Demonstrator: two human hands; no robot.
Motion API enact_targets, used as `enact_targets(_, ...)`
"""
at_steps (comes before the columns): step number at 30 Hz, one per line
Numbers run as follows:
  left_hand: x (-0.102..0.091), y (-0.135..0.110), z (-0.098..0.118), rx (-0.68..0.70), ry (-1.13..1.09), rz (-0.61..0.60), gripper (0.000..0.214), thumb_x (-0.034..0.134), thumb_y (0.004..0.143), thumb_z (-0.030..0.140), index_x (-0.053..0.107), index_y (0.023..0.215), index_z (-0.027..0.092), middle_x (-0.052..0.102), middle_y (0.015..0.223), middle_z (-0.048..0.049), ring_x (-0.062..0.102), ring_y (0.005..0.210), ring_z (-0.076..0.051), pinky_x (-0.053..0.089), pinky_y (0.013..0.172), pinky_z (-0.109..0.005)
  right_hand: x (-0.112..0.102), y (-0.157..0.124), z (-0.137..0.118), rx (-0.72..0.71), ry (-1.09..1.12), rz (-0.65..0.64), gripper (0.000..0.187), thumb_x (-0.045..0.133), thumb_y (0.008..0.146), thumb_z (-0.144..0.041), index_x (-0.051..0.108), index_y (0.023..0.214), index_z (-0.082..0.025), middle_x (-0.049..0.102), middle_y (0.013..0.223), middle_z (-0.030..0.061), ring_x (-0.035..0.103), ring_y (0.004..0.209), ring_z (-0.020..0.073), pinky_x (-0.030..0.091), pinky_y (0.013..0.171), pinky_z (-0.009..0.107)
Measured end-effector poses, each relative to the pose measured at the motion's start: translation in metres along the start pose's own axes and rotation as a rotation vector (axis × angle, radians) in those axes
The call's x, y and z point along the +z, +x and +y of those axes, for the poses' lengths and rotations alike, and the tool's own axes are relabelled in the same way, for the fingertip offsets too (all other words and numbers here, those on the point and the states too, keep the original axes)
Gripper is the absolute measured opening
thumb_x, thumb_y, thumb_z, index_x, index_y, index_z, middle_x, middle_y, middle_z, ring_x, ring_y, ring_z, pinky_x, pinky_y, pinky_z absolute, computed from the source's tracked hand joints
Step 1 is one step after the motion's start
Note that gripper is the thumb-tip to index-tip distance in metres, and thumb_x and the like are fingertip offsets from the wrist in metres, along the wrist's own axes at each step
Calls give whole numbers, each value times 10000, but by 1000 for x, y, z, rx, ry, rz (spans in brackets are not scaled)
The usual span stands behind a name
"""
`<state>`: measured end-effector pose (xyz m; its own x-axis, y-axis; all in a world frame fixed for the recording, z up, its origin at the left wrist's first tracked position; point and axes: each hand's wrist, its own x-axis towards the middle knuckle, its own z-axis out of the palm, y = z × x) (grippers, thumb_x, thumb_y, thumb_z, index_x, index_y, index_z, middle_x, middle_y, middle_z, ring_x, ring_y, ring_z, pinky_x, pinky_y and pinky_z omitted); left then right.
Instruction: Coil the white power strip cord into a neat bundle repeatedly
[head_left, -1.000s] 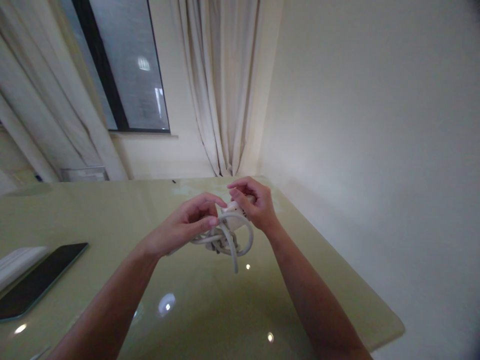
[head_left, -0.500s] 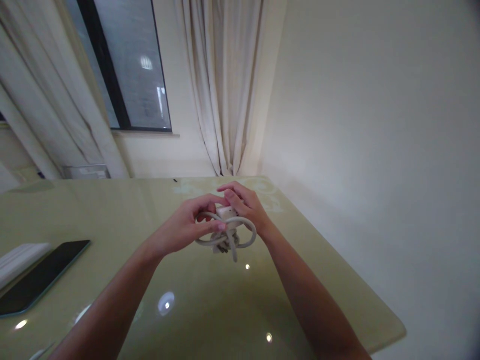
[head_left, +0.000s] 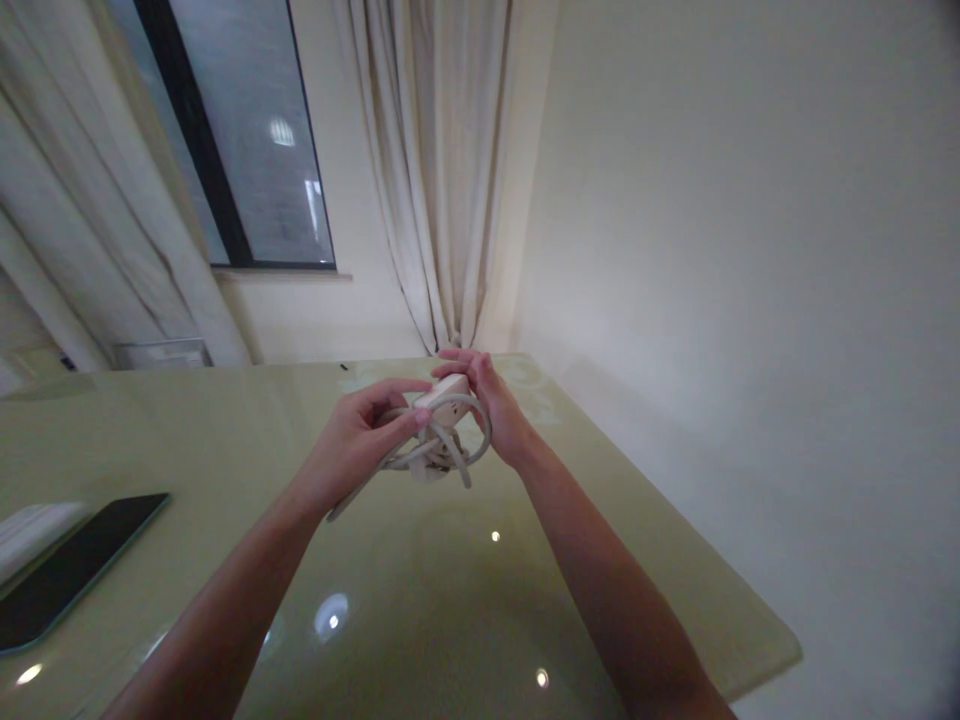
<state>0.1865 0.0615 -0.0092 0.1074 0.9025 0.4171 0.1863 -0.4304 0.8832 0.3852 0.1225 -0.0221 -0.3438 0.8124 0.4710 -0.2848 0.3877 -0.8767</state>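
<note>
A white power strip [head_left: 444,396] with small socket holes is held up over the table, its grey-white cord [head_left: 452,448] looped and bunched around and below it. My left hand [head_left: 358,432] pinches the cord between thumb and fingers at the strip's left side, the index finger stretched along the strip's top. Around the strip's right and far side curls my right hand [head_left: 496,405], partly hidden behind it. One stretch of cord hangs down past my left wrist. A white plug-like part shows under the bundle, too blurred to make out well.
The glossy greenish table [head_left: 420,610] reflects ceiling lights. At its left lie a dark flat tablet-like slab [head_left: 79,570] and a white oblong thing [head_left: 34,535]. A small dark bit [head_left: 343,367] sits near the far edge. Curtains [head_left: 435,180] and a wall [head_left: 712,300] border the table.
The power strip has turned and risen slightly, showing more of its top and holes. A length of cord now trails down left below my left hand. My right fingers have shifted behind the strip.
</note>
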Motion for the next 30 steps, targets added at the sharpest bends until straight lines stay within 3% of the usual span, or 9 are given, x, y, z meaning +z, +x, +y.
enact_targets(5,0,-1,2,-4,66,-4,463,816,841,512,821,1157,174,630,687,7,557,601,-140,411,533,-237,-2,-4,-7,12,-42,-83,727,616,925,-810,611,1399,-259,672,1369,118,666,1206,268,538,1062,425)
enact_targets(11,1,0,2,-8,78,-5,488,814,845,561,826,1148,179,664,677,-2,595,612,-155,445,542,-245,-6,-9,-22,73,-208,-202,881,954,745,-530,551,1488,-282,561,1533,130,633,1302,285,527,1128,465)
enact_targets(15,-1,-1,2,-17,73,-39,489,803,870,552,816,1187,179,722,737,-30,670,683,-189,515,586,-267,-10,-9,-22,58,-255,-257,966,1010,675,-418,539,1505,-265,634,1370,97,666,1193,250,564,1075,437)
enact_targets(18,-6,-3,3,-14,35,-123,479,782,916,505,786,1278,190,798,927,-79,735,818,-220,577,679,-295,-13,-10,-24,47,-243,-284,869,975,730,-378,562,1486,-260,674,1196,48,687,1096,214,579,1038,407)
enact_targets(22,-15,-4,2,-5,-35,-269,446,734,980,431,746,1369,214,799,1188,-124,761,1010,-250,612,820,-336,-16,-11,-26,35,-224,-295,752,929,776,-344,598,1447,-261,681,1146,35,692,1029,195,602,957,363)
enact_targets(25,-18,-1,-1,92,32,-281,377,694,1010,388,766,1341,221,778,1204,-120,744,1037,-235,601,863,-330,-16,-11,-25,34,-228,-297,731,914,785,-341,604,1442,-254,680,1146,38,688,1000,187,612,918,351)
enact_targets(30,-18,4,-5,348,338,-117,252,656,1012,293,834,1187,256,694,1097,-81,677,894,-171,556,739,-264,-15,-10,-21,29,-218,-305,730,914,793,-351,604,1446,-245,687,1121,36,688,999,184,606,915,343)
